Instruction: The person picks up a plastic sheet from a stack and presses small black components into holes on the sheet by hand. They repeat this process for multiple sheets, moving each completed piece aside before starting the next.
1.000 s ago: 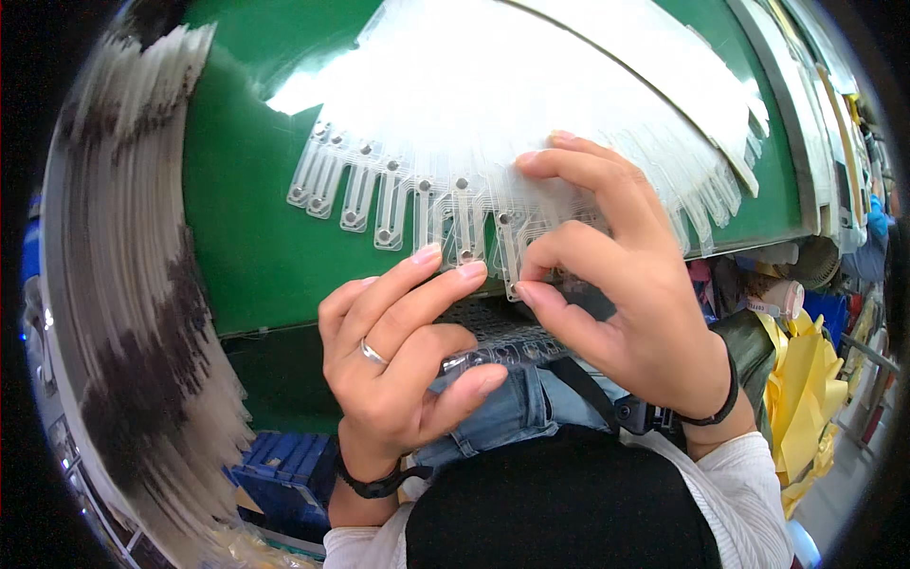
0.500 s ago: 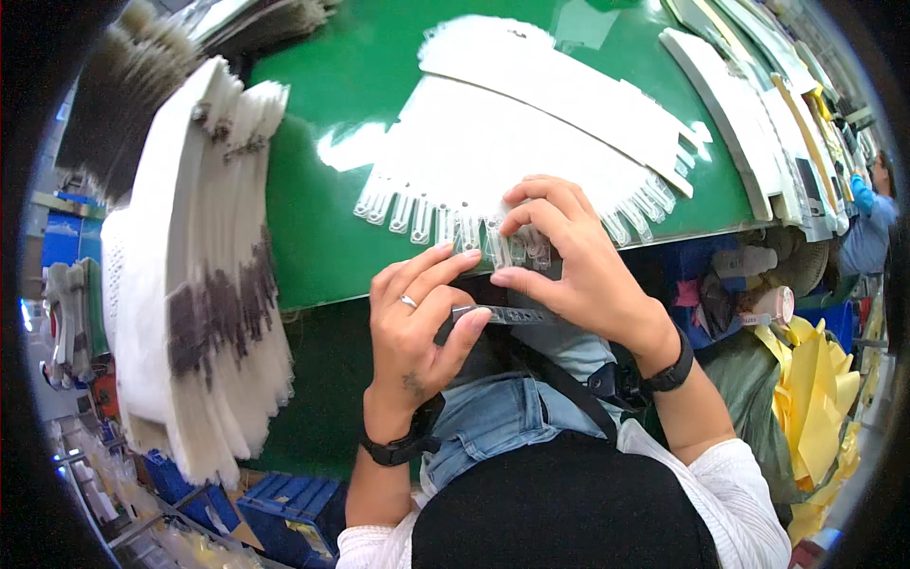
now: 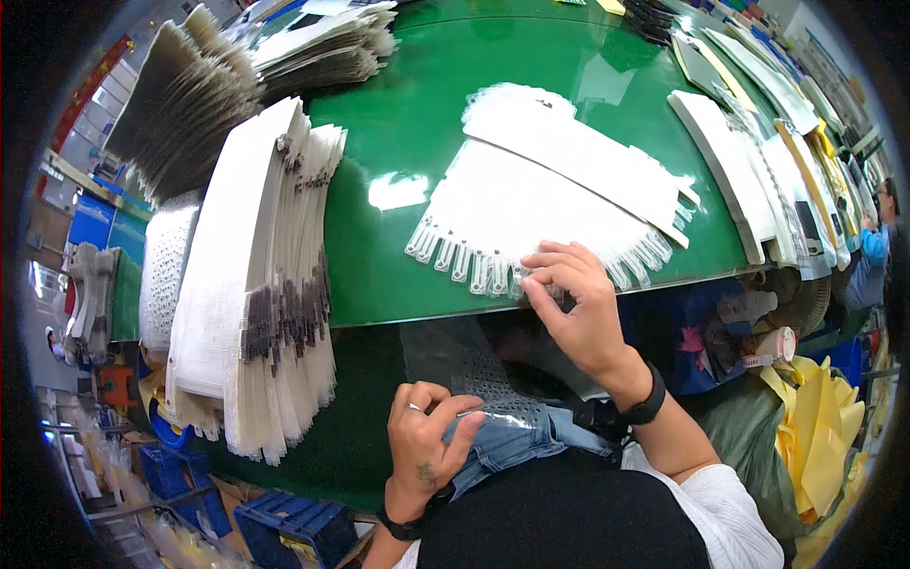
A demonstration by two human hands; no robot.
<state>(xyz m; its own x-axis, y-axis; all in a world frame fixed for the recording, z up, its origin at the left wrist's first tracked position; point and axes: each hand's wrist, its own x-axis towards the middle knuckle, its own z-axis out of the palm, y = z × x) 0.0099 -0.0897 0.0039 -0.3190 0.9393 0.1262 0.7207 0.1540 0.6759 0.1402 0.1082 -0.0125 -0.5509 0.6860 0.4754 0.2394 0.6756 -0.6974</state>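
Note:
A fan of white, translucent plastic strips [image 3: 531, 199] lies on the green table, its clear hole-punched ends spread along the near edge. At those ends, my right hand [image 3: 586, 313] has thumb and index finger pinched on one strip's tip. Lower and closer to my body, my left hand [image 3: 431, 446] grips a clear plastic strip with rows of small dark marks [image 3: 493, 384] between thumb and fingers. This strip hangs over my lap, below the table edge, and its far part blends into the dark there.
A tall stack of white plastic strips [image 3: 218, 256] stands at the left, with more stacks [image 3: 327, 47] behind it. White pieces [image 3: 725, 171] line the table's right side. Blue crates [image 3: 289, 526] sit below left, yellow sheets [image 3: 815, 417] below right. Another person [image 3: 874, 251] is at far right.
My left hand has drawn down toward my lap with the plastic strip, away from the fan. My right hand stays at the fan's near ends, fingers closer together. The view has shifted.

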